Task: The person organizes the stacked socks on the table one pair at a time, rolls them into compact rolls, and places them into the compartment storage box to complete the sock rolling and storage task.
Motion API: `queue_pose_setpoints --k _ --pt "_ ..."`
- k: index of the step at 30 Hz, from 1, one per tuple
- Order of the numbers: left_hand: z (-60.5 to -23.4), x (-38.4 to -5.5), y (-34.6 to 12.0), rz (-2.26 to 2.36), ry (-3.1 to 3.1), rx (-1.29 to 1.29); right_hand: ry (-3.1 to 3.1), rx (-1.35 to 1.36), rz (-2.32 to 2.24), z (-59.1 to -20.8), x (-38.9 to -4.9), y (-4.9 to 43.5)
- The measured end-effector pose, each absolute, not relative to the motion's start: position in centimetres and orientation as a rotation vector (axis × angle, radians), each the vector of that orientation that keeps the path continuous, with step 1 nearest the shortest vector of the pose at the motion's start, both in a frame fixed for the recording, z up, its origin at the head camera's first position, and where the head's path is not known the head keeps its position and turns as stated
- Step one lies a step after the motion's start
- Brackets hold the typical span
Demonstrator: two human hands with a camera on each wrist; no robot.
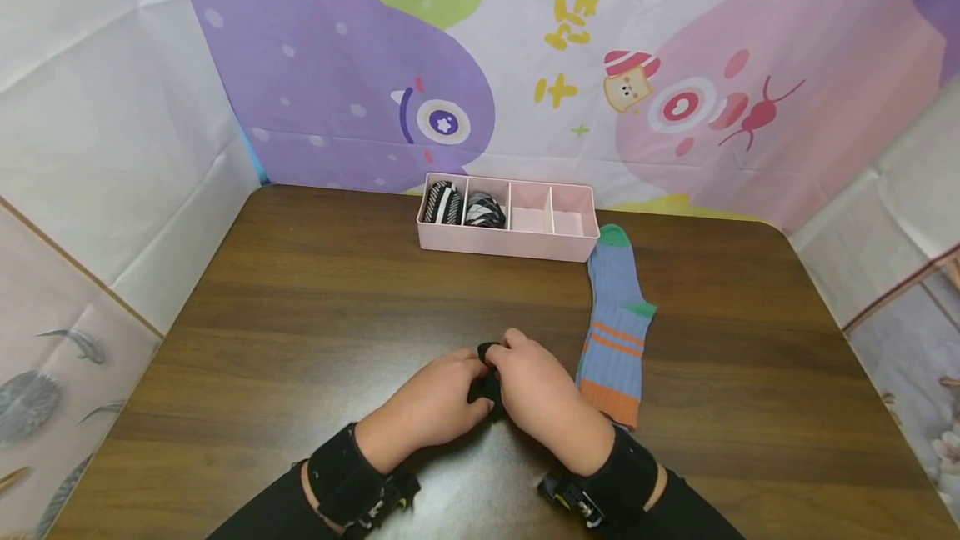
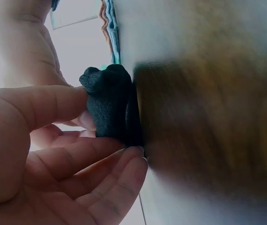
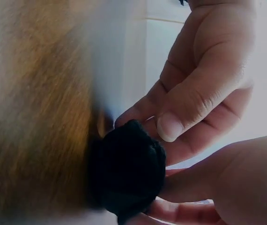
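Note:
Between both hands, low over the middle of the wooden table, is a small bundle of black knit fabric, a rolled black sock (image 1: 486, 388). My left hand (image 1: 429, 400) holds its left side, thumb on one face and fingers on the other. From the right, my right hand (image 1: 538, 390) pinches the bundle. In the left wrist view the sock (image 2: 110, 105) is a compact roll with folds at its top, close against the tabletop. The right wrist view shows its rounded dark end (image 3: 129, 168), with fingers of both hands around it.
A pair of blue socks (image 1: 618, 273) with green toes and heels and orange cuffs lies flat to the right. At the back stands a pink divided box (image 1: 506, 242); its two left compartments hold black-and-white patterned rolled socks (image 1: 444, 203). Behind it hangs a printed cloth (image 1: 540, 140).

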State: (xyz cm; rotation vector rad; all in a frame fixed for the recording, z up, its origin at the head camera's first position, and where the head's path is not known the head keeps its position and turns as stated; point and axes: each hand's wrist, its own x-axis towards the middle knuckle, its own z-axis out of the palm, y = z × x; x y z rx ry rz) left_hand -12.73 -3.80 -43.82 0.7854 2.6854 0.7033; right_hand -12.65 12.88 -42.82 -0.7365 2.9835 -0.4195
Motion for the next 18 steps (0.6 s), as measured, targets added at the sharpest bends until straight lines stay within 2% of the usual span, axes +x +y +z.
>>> queue_pose_setpoints --k 11,18 --pt "-43.6 -12.8 -3.8 0.734 2.665 0.78 2.802 -0.72 -0.581 -42.4 -13.6 14.2" --pt "-43.7 -12.8 -3.8 0.728 2.662 0.767 2.713 -0.81 -0.626 -42.6 -14.5 15.0"
